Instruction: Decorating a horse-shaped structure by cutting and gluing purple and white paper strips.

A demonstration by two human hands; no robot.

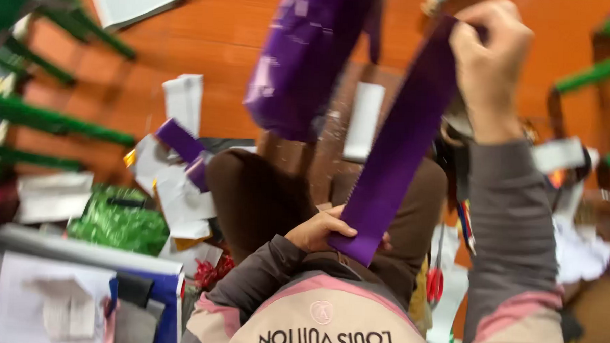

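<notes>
Purple ribbon strip, broad and flat, runs taut on a slant between the two hands, from upper right down to centre. Right hand, raised far and to the right, pinches the strip's upper end between thumb and curled fingers; the very end is hidden inside the grip. Left hand, near the body at centre, pinches the lower end, thumb on top, its other fingers hidden behind the strip. Both sleeves are grey-brown with pink and beige bands.

A purple glossy bag hangs just left of the strip; its top is cut off by the upper edge and motion blur hides its surface detail. Below the hands lie the person's brown-clad legs, above an orange tiled floor.

On the floor to the left are white paper scraps, a short purple ribbon piece and crumpled green foil. Green chair legs cross the far left, partly cut off. At the right of the legs, red-handled scissors show only in part. Objects at the right edge are too blurred to identify.
</notes>
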